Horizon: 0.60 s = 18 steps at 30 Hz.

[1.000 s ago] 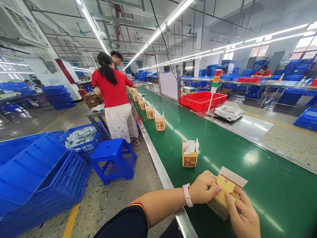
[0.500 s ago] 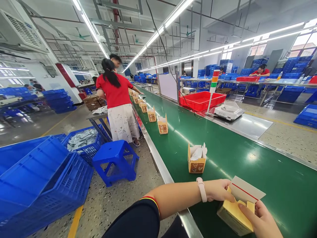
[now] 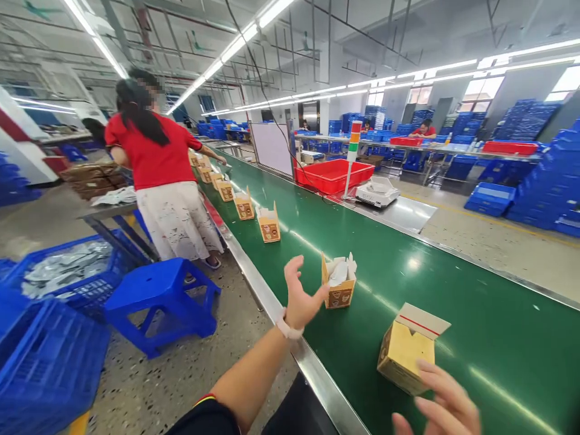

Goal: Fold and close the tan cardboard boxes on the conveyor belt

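My left hand (image 3: 302,297), with a pale band on the wrist, is raised over the near edge of the green conveyor belt (image 3: 389,241). Its fingers are apart and hold nothing. Just right of it stands an open cardboard box (image 3: 339,297) with raised flaps and a white packet (image 3: 338,273) inside. Nearer to me sits a second cardboard box (image 3: 405,356); its yellowish inner flaps are folded in, and its lid (image 3: 423,320) with a red strip stands up. At this box's near right corner my right hand (image 3: 446,396) is open and slightly blurred; whether it touches the box I cannot tell.
More open boxes (image 3: 269,225) line the belt farther off. A co-worker in a red shirt (image 3: 158,148) reaches over it. On the left are a blue stool (image 3: 158,296) and blue crates (image 3: 54,356). A signal light (image 3: 354,145), red tray (image 3: 333,176) and scale (image 3: 377,192) stand beyond.
Both hands have let go of the near box, whose inner flaps now lie folded in. My left hand has moved left toward the packet box, my right hand back toward me. The view has turned right.
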### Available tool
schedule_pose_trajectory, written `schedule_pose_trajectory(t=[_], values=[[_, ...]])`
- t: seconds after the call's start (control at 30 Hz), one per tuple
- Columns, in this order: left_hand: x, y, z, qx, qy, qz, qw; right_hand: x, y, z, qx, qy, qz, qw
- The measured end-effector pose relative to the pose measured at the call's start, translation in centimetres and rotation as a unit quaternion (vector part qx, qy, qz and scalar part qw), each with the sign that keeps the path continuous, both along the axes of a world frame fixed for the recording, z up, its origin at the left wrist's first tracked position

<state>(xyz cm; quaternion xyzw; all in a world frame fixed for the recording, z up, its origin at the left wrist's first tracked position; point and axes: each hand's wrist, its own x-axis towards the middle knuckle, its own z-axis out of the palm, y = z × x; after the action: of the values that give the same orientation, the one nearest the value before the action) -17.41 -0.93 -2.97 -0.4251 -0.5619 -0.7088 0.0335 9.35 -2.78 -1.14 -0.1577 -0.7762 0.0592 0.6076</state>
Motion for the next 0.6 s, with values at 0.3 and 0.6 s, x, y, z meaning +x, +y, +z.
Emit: schedule_pose_trajectory(t=[0.3,0.6], values=[[-0.4,3.7,-1.0,-0.187,-0.023,-0.359,0.914,-9.4,3.3,-4.1,-0.144,-0.149,-0.103,0.973],[1.2,3.4,-2.0,-0.161,-0.063,-0.390,0.904,-8.3,6.0,-4.5,-0.141,-0.137,-0.115,0.974]])
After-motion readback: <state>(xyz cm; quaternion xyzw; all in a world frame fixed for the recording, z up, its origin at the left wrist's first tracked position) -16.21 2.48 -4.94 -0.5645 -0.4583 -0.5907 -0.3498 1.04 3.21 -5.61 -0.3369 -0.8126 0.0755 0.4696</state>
